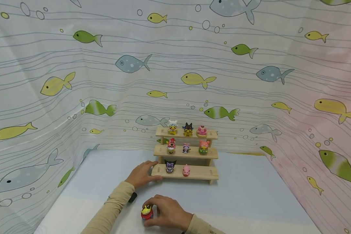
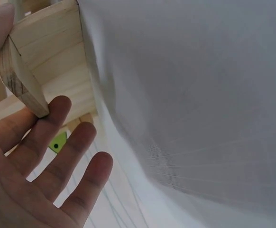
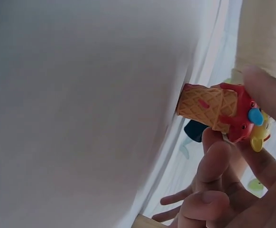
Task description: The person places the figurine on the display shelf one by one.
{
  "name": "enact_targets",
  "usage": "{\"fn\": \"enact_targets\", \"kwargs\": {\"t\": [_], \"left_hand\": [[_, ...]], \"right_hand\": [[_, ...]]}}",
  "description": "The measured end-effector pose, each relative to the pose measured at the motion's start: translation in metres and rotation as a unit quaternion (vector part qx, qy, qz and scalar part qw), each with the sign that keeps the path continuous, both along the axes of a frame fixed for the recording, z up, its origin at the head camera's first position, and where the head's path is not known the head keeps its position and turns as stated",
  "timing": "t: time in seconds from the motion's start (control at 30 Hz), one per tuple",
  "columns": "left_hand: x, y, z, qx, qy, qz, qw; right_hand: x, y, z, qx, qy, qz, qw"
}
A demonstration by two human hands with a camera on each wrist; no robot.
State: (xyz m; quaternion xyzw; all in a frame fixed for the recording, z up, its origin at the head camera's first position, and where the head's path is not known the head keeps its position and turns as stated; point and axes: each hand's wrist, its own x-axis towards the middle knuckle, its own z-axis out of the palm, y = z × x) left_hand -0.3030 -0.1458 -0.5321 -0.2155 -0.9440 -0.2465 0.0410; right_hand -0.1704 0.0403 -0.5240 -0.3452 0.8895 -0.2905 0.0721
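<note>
My left hand [image 1: 141, 175] holds the left end of the lowest step of a three-tier wooden display shelf [image 1: 200, 173]. In the left wrist view, the thumb and index finger lie on either side of the board's end [image 2: 22, 78], the other fingers spread apart. Nearer to me, my right hand [image 1: 170, 213] pinches a small toy figurine [image 1: 146, 213] between thumb and fingers. The right wrist view shows its waffle-cone base [image 3: 202, 105], a red, melted-looking middle and a yellow top. That base meets the white table surface.
Figurines stand on all the tiers, among them a black-eared purple one [image 1: 170, 166] and a pink pig [image 1: 186, 170] on the lowest. A dark object [image 1: 132, 197] shows beside the left sleeve. Fish-printed cloth [image 1: 175, 65] encloses the back and sides.
</note>
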Motion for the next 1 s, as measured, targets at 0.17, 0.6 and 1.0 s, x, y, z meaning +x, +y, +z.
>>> {"fn": "enact_targets", "kwargs": {"t": [0.17, 0.6, 1.0], "left_hand": [[0.000, 0.000, 0.000, 0.005, 0.002, -0.005, 1.0000], [0.000, -0.002, 0.000, 0.009, 0.002, -0.006, 0.9999], [-0.001, -0.002, 0.000, 0.010, 0.006, -0.009, 0.9999]], "right_hand": [[0.000, 0.000, 0.001, 0.004, 0.012, 0.002, 1.000], [-0.002, 0.004, 0.003, -0.033, 0.016, 0.001, 0.999], [-0.011, 0.021, 0.011, -0.076, 0.030, -0.029, 0.996]]}}
